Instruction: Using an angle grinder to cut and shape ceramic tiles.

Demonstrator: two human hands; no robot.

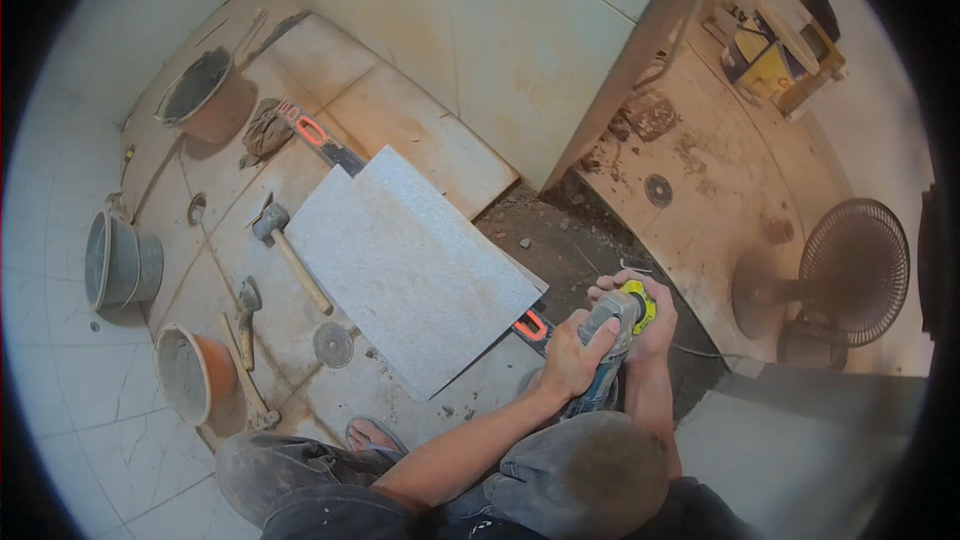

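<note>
Above my knee I hold an angle grinder [604, 325] with a grey head, a blue-green body and a bright yellow-green part at its front. My left hand [568, 358] is wrapped around the body near the head. My right hand [655, 320] closes around the yellow-green end, its fingers curled at the far side. Just beyond my hands, light grey tiles [400, 260] lie stacked over a long black spirit level [345, 158] with orange-red grips. The level's near end shows beside my left hand.
A rubber mallet [296, 258], a trowel [247, 310] and a hammer [246, 372] lie at left. Buckets [222, 110], [145, 265], [215, 370] stand along the left side. Dark soil [560, 235] fills a gap in the floor tiles. A fan [855, 270] stands at right, past a partition [620, 90].
</note>
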